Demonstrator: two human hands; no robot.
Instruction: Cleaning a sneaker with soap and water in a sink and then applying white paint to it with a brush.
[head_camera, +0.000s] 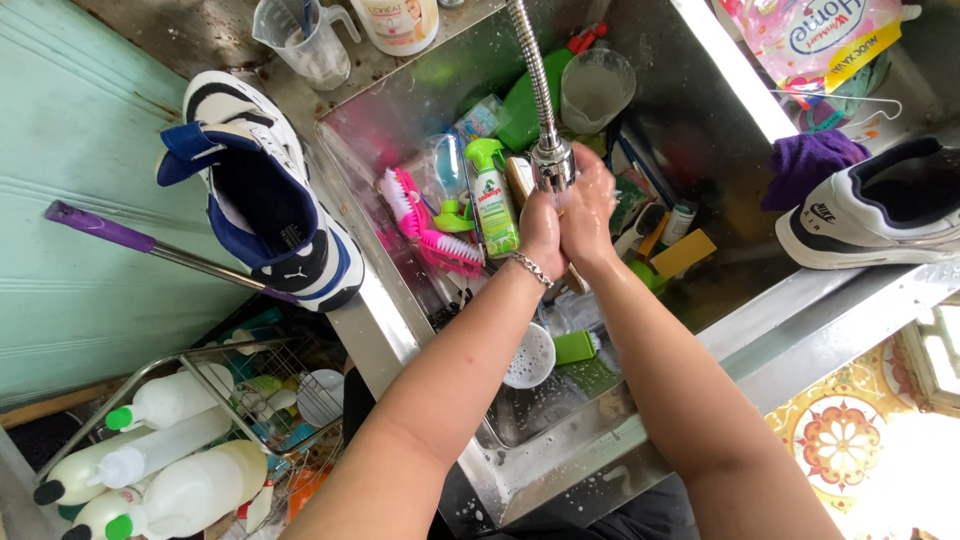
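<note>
My left hand (543, 232) and my right hand (590, 205) are pressed together under the spray head of a flexible metal tap (551, 160), above a steel sink (560, 460). Both hands look wet. A chain bracelet sits on my left wrist. Whether anything lies between the palms is hidden. Just left of the hands stands a green spray bottle (493, 200), and pink scrub brushes (430, 225) lie beside it in the sink.
A white and blue sneaker (265, 195) rests on the sink's left rim, a white and black sneaker (875, 210) and purple cloth (810, 160) on the right. A measuring jug (305, 40) stands behind. White bottles (170, 460) fill a wire rack lower left.
</note>
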